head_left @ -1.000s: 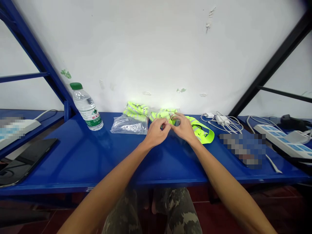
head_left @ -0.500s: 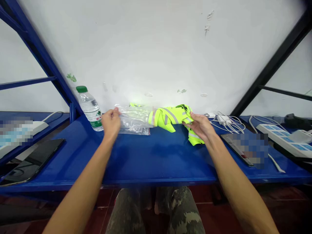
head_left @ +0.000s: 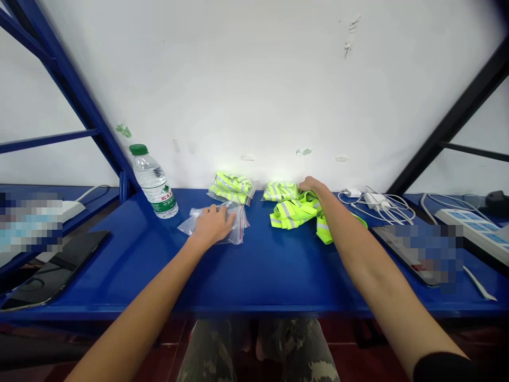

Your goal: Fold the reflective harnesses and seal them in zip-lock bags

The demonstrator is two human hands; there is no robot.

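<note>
1. Blue steel shelf (head_left: pixel 254 281) running across the whole view, in front of a scuffed white wall (head_left: pixel 254 79); camouflage trousers (head_left: pixel 258 347) below the near edge.
2. Both arms reaching forward from the near side, well apart, forearms angled inward over the shelf.
3. Right hand (head_left: pixel 312 188) at the far end of that reach, wrist bent, curled over the top of a loose neon-yellow reflective vest (head_left: pixel 296 212); fingers (head_left: pixel 306 184) draped over the fabric, a pinch impossible to tell from this view. Black cuff (head_left: pixel 441 369) at the near end of the right arm.
4. Left hand (head_left: pixel 212 225) flat and palm down, fingers slightly spread, pressing on a clear zip bag (head_left: pixel 238 225) lying near the middle of the shelf.
5. Folded reflective vest in a clear bag (head_left: pixel 231 188) just beyond the left hand, against the wall; second folded vest (head_left: pixel 280 191) just left of the right hand, touching the loose vest.
6. Water bottle (head_left: pixel 154 185), upright, green cap, far left of the bags.
7. Dark tablet (head_left: pixel 55 268) at left; power strip (head_left: pixel 477 233) at right; white charger and cables (head_left: pixel 376 201) beside the loose vest; pixelated flat device (head_left: pixel 413 249) near them.
</note>
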